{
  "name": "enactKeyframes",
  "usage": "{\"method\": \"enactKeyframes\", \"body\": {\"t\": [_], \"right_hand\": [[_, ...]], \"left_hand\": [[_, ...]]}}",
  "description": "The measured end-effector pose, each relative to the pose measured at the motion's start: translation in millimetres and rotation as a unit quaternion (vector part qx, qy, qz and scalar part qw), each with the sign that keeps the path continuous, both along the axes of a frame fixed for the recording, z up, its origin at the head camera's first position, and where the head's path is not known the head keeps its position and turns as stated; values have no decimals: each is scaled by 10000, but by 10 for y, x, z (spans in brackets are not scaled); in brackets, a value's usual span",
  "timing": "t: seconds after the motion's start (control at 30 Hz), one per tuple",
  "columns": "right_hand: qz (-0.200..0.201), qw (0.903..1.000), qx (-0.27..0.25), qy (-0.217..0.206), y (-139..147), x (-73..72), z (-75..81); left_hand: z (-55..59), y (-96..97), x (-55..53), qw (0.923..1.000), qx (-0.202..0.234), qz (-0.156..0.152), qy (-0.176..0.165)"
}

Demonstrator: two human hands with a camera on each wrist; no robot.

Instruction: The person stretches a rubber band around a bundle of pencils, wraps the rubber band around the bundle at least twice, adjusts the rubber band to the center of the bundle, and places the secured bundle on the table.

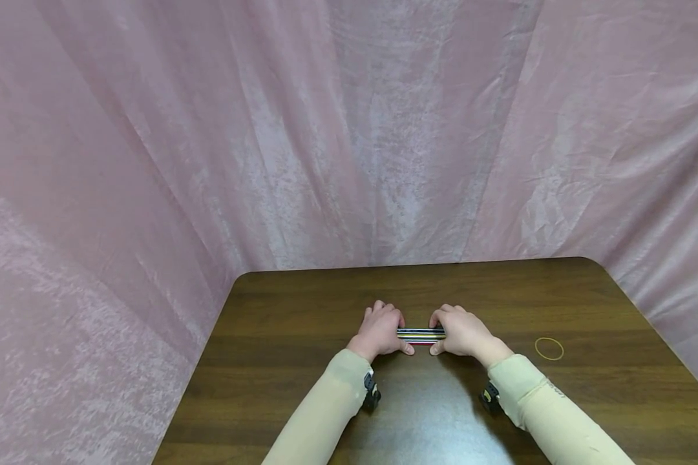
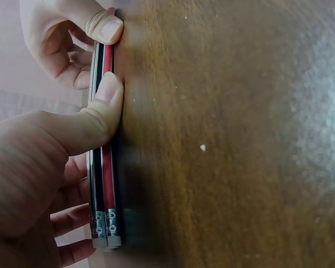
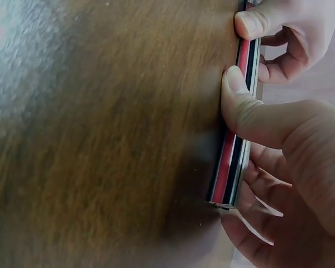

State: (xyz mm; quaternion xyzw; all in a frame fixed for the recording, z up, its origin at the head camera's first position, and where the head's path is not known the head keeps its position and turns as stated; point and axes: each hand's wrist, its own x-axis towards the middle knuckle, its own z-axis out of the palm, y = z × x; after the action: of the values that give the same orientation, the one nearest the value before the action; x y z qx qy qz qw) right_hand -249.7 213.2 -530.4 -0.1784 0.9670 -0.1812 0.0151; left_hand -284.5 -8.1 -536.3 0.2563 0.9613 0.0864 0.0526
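A bundle of several pencils lies level on or just above the table, side to side between both hands. Red and black striped barrels show, and in the left wrist view silvery ferrules with white erasers form the left end. In the right wrist view the other end looks flat and unsharpened. My left hand grips the left part, thumb on the near side and fingers behind. Mirroring it, my right hand grips the right part. A thin yellow rubber band lies apart, right of the right hand.
The brown wooden table has rounded far corners. Pink curtains hang behind it and along the sides. A small pale speck is on the tabletop near the hands.
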Motion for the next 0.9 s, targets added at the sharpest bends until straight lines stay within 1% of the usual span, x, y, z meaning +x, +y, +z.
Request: {"method": "enactKeyframes", "body": {"t": [0.13,0.27,0.53,0.73,0.9], "right_hand": [[-28,9999,-61,-129,-5,12,-12],[13,9998,-69,-163,0,22,-11],[139,9993,-1,-336,-12,33,12],[93,9985,332,-416,-46,35,18],[166,9972,667,-298,-85,48,10]], "left_hand": [[6,-5,5,9999,-97,-31,20],[19,-5,21,9998,-157,-111,73],[10,11,29,9997,-128,-174,97],[-14,15,13,9992,-290,-218,152],[-12,36,27,9982,-480,-289,204]]}}
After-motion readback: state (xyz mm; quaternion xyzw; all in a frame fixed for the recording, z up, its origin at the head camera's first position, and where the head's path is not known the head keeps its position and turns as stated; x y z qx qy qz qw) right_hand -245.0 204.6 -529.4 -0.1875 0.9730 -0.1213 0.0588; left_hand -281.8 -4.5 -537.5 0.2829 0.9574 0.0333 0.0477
